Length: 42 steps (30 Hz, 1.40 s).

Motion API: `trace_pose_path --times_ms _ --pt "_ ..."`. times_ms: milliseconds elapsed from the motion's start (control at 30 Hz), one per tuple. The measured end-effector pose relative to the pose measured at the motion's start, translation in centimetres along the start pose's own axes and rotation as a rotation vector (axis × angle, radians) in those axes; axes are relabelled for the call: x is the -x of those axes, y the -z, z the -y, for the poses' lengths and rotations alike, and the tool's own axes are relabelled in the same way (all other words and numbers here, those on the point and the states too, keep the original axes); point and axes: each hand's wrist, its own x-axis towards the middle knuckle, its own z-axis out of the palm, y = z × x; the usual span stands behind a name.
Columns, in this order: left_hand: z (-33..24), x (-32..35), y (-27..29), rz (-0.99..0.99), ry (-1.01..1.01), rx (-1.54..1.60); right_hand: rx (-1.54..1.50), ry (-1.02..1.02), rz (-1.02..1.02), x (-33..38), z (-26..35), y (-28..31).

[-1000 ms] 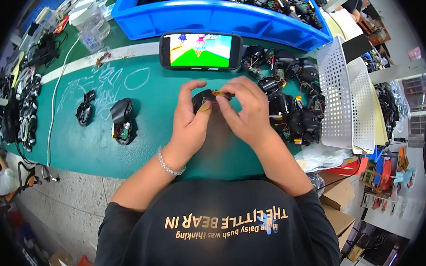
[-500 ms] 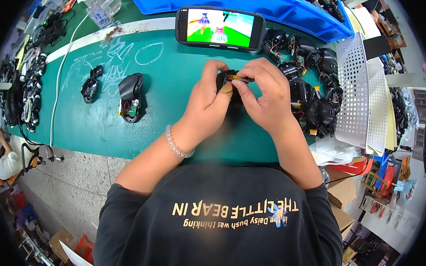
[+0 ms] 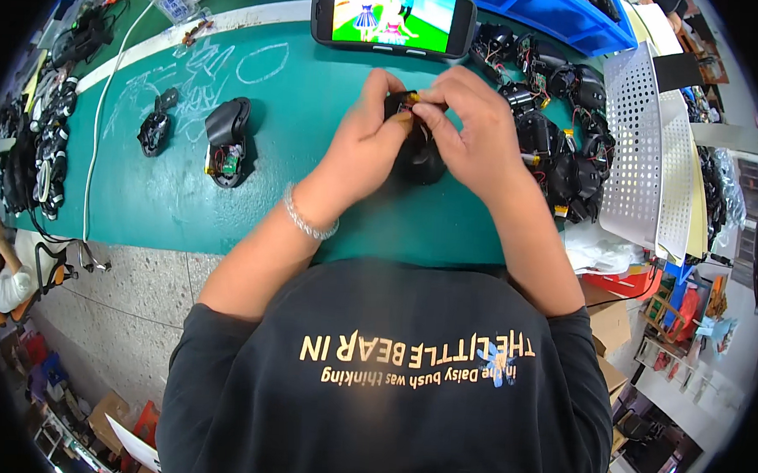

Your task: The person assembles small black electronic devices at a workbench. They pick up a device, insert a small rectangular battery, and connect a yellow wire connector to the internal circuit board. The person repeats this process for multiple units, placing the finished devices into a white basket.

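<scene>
Both hands work close together over a black computer mouse, whose inside is mostly hidden by my fingers. My left hand is closed around its left side, with the thumb pressed on it. From the right, my right hand pinches a small yellow piece at the far end of the mouse. What that piece is cannot be made out. To the left lies another mouse, its black cover swung off a base that bares a green circuit board. Further left is a small black plastic part.
A phone playing a cartoon leans against a blue bin. Several opened mice with wires are heaped at right beside a white perforated basket. A white cable crosses the green table at left.
The view has shifted, so the table and phone sit higher in the picture. More of the held mouse shows below my hands, and the yellow piece is less visible between my fingers.
</scene>
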Motion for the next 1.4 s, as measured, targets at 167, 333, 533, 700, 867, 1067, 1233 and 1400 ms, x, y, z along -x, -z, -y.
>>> trace_pose_path --times_ms 167,333,533,700,867,1067,1233,1400 --pt "0.5 -0.3 0.2 0.011 0.104 0.162 0.085 0.006 0.176 -1.3 0.1 1.7" --pt "1.4 -0.6 0.3 0.002 0.120 0.227 0.065 -0.273 0.375 -2.2 1.1 2.6" --pt "0.6 -0.5 0.1 -0.010 0.111 0.146 0.011 -0.242 0.387 -2.1 1.0 2.9" --pt "0.5 -0.4 0.1 -0.003 0.101 0.136 -0.064 -0.181 0.326 -1.9 0.3 2.3" --pt "0.6 -0.4 0.5 0.015 0.088 0.062 -0.141 -0.193 0.282 -1.5 -0.2 1.8" --pt "-0.2 -0.6 1.1 0.060 0.215 0.155 -0.167 -0.127 0.235 -1.4 -0.6 1.5" --pt "1.0 -0.7 1.2 0.016 0.285 0.336 -0.271 -0.142 0.115 -0.6 -1.2 0.0" --pt "0.0 -0.5 1.2 -0.007 0.319 0.388 -0.347 -0.198 -0.015 0.7 -1.3 -1.8"
